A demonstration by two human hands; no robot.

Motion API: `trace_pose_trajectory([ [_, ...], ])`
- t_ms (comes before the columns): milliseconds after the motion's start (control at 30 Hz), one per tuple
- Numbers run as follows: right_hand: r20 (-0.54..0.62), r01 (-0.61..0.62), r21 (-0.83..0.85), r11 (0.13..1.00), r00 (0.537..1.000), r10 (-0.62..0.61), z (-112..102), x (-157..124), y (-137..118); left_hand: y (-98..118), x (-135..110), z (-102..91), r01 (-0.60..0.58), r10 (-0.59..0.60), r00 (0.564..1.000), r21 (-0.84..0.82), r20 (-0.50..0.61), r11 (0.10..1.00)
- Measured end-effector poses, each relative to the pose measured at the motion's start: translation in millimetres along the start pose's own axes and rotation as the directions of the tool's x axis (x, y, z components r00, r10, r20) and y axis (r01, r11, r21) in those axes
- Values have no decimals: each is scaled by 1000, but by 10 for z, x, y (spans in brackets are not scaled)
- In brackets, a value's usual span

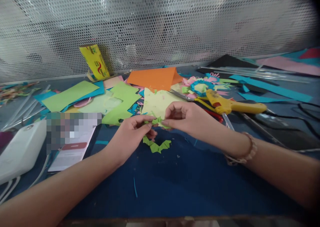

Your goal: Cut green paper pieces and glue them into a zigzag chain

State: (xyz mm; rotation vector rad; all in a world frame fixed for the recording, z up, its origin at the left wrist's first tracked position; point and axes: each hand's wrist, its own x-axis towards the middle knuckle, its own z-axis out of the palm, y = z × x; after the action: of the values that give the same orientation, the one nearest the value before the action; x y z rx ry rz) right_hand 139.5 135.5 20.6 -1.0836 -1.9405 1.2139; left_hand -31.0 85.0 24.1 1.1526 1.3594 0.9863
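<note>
Between my two hands is a small folded strip of green paper (pixel 157 121). My left hand (pixel 135 130) pinches its left end with thumb and forefinger. At its right end, the thumb and fingers of my right hand (pixel 181 115) close on the same strip. Just below my fingers, a curved chain of folded green paper (pixel 157 146) lies on the blue table; its left end is close under my left fingertips. Behind my hands is a pale yellow sheet (pixel 156 102) with small green scraps on it.
A yellow glue gun (pixel 232 105) and scissors (pixel 188 97) lie at the right, beside a dark phone (pixel 280 130). At the left are a lit phone (pixel 72 153) and a white power bank (pixel 23 150) with cables. Coloured paper, including an orange sheet (pixel 151 78), lies before a perforated metal panel (pixel 150 27).
</note>
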Motion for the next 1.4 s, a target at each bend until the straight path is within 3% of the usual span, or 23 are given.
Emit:
trace_pose_trajectory([
  [200, 7, -12, 13, 1000, 1000, 12, -13, 11, 17, -7, -4, 1, -42, 42, 999, 22, 5, 999],
  [533, 7, -17, 4, 1000, 1000, 17, -9, 1, -3, -11, 18, 9, 48, -45, 999, -136, 28, 990],
  [833, -1, -9, -12, 1000, 1000, 9, -10, -4, -21, -7, 1, 7, 57, -39, 996, -235, 79, 970],
  [1167, -11, 84, -134, 987, 996, -86, 26, -41, -34, -52, 12, -23, -93, 95, 991, -18, 91, 995],
  [1400, -14, 120, -157, 980, 992, -124, 54, -56, -53, -8, 0, -9, -58, 57, 998, 39, 20, 998],
])
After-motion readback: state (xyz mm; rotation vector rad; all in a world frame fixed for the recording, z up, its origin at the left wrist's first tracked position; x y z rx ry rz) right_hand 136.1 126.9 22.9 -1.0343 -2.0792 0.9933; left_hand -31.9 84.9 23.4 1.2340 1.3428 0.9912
